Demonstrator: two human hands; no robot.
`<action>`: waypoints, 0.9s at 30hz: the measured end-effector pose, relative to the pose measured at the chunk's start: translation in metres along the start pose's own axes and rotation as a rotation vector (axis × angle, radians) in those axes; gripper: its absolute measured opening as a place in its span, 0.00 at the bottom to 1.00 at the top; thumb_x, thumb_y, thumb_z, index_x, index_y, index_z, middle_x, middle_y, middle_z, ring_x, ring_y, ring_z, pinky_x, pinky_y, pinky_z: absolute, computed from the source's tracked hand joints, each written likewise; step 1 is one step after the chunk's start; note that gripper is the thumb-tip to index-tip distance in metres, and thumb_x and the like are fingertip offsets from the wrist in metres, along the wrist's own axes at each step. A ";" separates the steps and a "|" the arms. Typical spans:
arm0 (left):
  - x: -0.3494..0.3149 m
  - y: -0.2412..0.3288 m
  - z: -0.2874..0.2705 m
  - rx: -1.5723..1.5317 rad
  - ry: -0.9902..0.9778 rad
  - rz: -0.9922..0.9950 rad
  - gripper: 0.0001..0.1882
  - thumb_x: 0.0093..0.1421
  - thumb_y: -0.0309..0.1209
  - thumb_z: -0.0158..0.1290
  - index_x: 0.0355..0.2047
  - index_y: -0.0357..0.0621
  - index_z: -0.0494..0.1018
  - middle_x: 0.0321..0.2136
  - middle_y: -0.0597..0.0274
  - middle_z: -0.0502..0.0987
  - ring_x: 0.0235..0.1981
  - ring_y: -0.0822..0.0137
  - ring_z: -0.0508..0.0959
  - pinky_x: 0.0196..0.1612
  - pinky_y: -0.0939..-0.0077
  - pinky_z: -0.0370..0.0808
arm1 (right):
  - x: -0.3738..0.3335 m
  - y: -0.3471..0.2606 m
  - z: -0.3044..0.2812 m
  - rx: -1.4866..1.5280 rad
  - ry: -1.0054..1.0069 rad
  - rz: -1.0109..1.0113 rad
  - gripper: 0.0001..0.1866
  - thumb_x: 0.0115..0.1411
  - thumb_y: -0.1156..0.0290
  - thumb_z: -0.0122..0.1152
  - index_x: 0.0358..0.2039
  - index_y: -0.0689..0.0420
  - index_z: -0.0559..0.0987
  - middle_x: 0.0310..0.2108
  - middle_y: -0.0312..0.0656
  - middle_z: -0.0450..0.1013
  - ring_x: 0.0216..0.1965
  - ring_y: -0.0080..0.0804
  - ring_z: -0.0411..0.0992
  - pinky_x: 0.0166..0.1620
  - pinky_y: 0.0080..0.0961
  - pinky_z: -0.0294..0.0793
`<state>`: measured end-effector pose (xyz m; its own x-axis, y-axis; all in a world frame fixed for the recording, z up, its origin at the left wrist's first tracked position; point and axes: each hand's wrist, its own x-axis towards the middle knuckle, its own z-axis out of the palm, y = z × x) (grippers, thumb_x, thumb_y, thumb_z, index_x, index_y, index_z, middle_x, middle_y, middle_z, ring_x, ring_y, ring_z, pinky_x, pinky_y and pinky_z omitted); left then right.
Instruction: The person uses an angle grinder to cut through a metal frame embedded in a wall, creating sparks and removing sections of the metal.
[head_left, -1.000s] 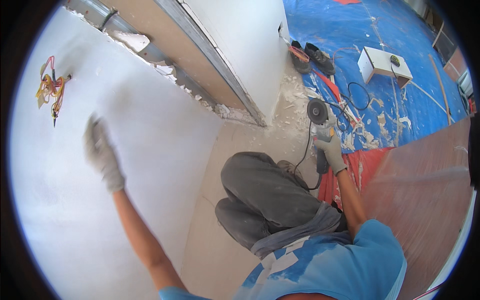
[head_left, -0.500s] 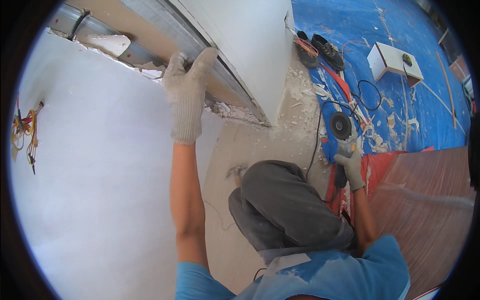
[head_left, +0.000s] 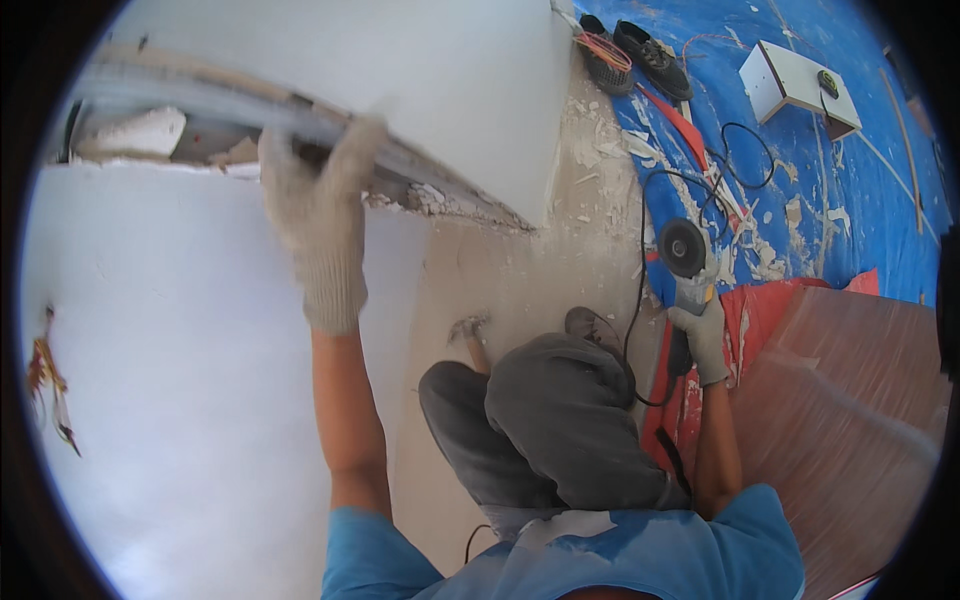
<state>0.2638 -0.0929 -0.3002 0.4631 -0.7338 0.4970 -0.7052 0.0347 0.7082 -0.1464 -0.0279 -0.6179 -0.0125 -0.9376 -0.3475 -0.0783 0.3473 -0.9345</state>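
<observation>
My left hand (head_left: 325, 215), in a knitted off-white glove, reaches up to a gap in the white wall. Its thumb and fingers bend over the long metal stud (head_left: 425, 165) along that gap; blur softens the fingertips. At my right, my gloved right hand (head_left: 705, 338) is wrapped around the body of an angle grinder (head_left: 692, 292). The grinder's dark disc (head_left: 682, 248) points away from me, and its black cord runs over the floor. Broken plasterboard (head_left: 140, 133) sits in the gap, left of my left hand.
A hammer (head_left: 472, 330) lies near my knees. Debris (head_left: 590, 150) litters the floor by the wall's corner. Shoes (head_left: 650, 60) and a white box (head_left: 795, 90) bearing a tape measure stand on blue sheeting (head_left: 880, 255). Wires (head_left: 48, 375) hang from the left wall. A film-wrapped brown panel (head_left: 850, 380) lies right.
The view has turned, and the wall gap now runs flatter across it. My left hand has shifted leftward along the stud and is blurred. The grinder stays in my right hand.
</observation>
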 end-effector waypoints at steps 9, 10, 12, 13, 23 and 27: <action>0.008 -0.035 0.003 -0.040 -0.072 0.159 0.30 0.63 0.48 0.66 0.50 0.33 0.72 0.38 0.51 0.77 0.40 0.55 0.77 0.47 0.61 0.75 | 0.018 -0.019 -0.001 -0.080 -0.001 -0.209 0.33 0.49 0.69 0.76 0.56 0.63 0.75 0.47 0.40 0.79 0.43 0.30 0.78 0.48 0.30 0.78; -0.005 -0.041 0.007 0.016 0.019 0.318 0.31 0.64 0.46 0.65 0.56 0.35 0.70 0.40 0.49 0.78 0.41 0.54 0.79 0.46 0.59 0.77 | 0.017 -0.025 0.000 -0.082 0.030 -0.233 0.32 0.49 0.70 0.75 0.55 0.63 0.75 0.45 0.40 0.79 0.41 0.30 0.78 0.46 0.30 0.79; -0.055 -0.054 0.015 0.103 0.214 0.430 0.30 0.68 0.41 0.59 0.64 0.36 0.66 0.49 0.40 0.76 0.44 0.44 0.79 0.46 0.55 0.78 | 0.018 -0.044 0.001 -0.034 0.040 -0.256 0.29 0.50 0.70 0.74 0.52 0.62 0.76 0.41 0.41 0.79 0.37 0.31 0.79 0.41 0.30 0.80; -0.089 -0.058 0.023 0.184 0.239 0.397 0.29 0.69 0.40 0.58 0.65 0.38 0.66 0.52 0.40 0.74 0.44 0.43 0.79 0.47 0.55 0.78 | 0.018 -0.054 0.004 0.027 0.029 -0.256 0.27 0.51 0.70 0.73 0.51 0.62 0.76 0.39 0.41 0.79 0.34 0.31 0.79 0.39 0.31 0.80; -0.274 -0.024 0.176 -0.507 -0.986 -0.263 0.44 0.53 0.44 0.69 0.64 0.29 0.67 0.49 0.44 0.81 0.50 0.58 0.81 0.53 0.66 0.77 | -0.014 -0.143 0.048 0.334 0.042 -0.408 0.18 0.56 0.73 0.69 0.46 0.63 0.76 0.33 0.43 0.78 0.27 0.34 0.79 0.32 0.34 0.81; -0.279 -0.032 0.177 -0.503 -1.121 -0.322 0.47 0.50 0.46 0.69 0.65 0.34 0.67 0.55 0.39 0.79 0.57 0.46 0.80 0.61 0.60 0.74 | -0.009 -0.127 0.060 0.236 -0.072 -0.406 0.20 0.55 0.72 0.70 0.47 0.62 0.77 0.34 0.40 0.78 0.30 0.31 0.78 0.36 0.30 0.80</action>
<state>0.0622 -0.0092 -0.5507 -0.3047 -0.9182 -0.2530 -0.2513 -0.1788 0.9513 -0.0763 -0.0623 -0.5005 0.0420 -0.9977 0.0525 0.1659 -0.0448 -0.9851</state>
